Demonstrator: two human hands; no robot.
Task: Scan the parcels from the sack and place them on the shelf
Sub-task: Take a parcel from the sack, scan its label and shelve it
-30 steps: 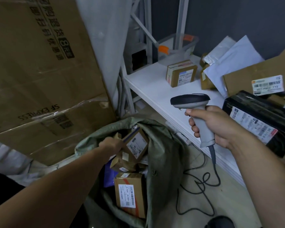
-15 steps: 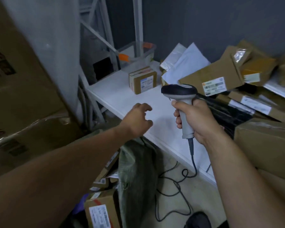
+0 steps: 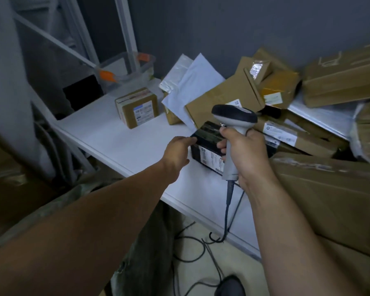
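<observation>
Your R hand [image 3: 248,153] grasps the scanner [image 3: 233,115] by its handle, head up, in front of the black parcel [image 3: 202,151]. Your L hand [image 3: 175,150] is released, fingers straight, tips touching the parcel's left top edge. The parcel lies on the white shelf [image 3: 107,133], beside other pkgs. The green sack [image 3: 154,242] is below the L arm.

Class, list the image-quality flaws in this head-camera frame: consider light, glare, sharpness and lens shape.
Head view: dim, flat light, with glare streaks on the black parcel's glossy top; head view: left edge blurred, while the scanner in the right hand is sharp; head view: wide lens stretches both forearms.
</observation>
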